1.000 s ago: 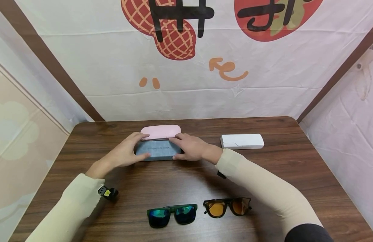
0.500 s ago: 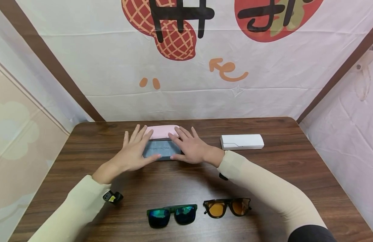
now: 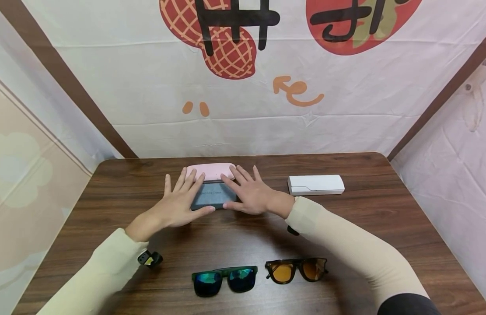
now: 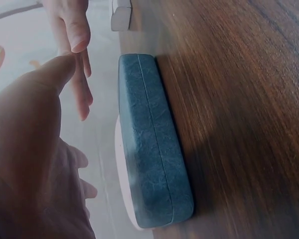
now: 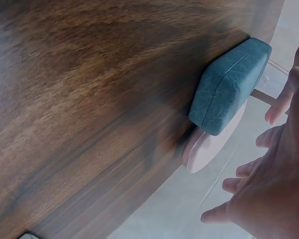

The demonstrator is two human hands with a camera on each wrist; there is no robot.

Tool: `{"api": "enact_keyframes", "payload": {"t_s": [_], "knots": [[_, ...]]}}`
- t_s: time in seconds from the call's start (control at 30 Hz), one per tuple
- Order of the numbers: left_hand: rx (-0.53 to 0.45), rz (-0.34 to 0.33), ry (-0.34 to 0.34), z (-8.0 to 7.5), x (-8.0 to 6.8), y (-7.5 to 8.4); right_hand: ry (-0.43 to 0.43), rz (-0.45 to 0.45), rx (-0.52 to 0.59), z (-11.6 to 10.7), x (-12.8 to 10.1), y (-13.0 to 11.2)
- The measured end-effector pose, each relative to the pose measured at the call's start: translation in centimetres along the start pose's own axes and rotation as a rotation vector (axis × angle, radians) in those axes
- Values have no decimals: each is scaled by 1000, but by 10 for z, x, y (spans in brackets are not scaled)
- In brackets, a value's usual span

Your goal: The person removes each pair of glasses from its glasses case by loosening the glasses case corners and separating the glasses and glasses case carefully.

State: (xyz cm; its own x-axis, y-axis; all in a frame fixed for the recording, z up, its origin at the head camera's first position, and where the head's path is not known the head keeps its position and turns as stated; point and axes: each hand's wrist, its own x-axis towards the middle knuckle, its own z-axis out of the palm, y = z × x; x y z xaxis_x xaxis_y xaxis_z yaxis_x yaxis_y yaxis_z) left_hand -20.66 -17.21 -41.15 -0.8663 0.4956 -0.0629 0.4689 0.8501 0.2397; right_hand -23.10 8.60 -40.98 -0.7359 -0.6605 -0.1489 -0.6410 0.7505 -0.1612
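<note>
A blue-grey glasses case (image 3: 213, 195) with faint lettering lies on the table, right in front of a pink glasses case (image 3: 211, 169). My left hand (image 3: 179, 203) hovers over the left end of the blue-grey case, its fingers spread. Over the right end my right hand (image 3: 251, 192) is held the same way, also spread. In the left wrist view a gap shows between the hand and the blue-grey case (image 4: 152, 144). The right wrist view likewise shows the case (image 5: 231, 84) apart from the fingers. Nothing is held in either hand.
A white glasses case (image 3: 316, 185) lies at the back right of the wooden table (image 3: 128, 188). Nearer the front are green-framed sunglasses (image 3: 225, 281) and dark-framed glasses with orange lenses (image 3: 296, 270). A printed cloth (image 3: 148, 96) hangs behind the table.
Both hands have let go of the blue-grey case and lifted, their fingers spreading. The left hand has shifted slightly right and toward the front. The cases and glasses stay in place.
</note>
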Motion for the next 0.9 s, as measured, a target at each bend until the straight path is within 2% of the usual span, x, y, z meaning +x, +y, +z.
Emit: {"api": "enact_keyframes", "payload": {"t_s": [0.27, 0.53, 0.7, 0.9], "knots": [[5, 6, -21, 1, 5, 4, -26, 21, 5, -2, -6, 4], [15, 22, -15, 4, 14, 11, -39, 43, 23, -2, -13, 13], [32, 33, -21, 5, 21, 17, -48, 56, 38, -2, -19, 19], [7, 40, -48, 4, 29, 27, -49, 75, 58, -3, -29, 29]]}}
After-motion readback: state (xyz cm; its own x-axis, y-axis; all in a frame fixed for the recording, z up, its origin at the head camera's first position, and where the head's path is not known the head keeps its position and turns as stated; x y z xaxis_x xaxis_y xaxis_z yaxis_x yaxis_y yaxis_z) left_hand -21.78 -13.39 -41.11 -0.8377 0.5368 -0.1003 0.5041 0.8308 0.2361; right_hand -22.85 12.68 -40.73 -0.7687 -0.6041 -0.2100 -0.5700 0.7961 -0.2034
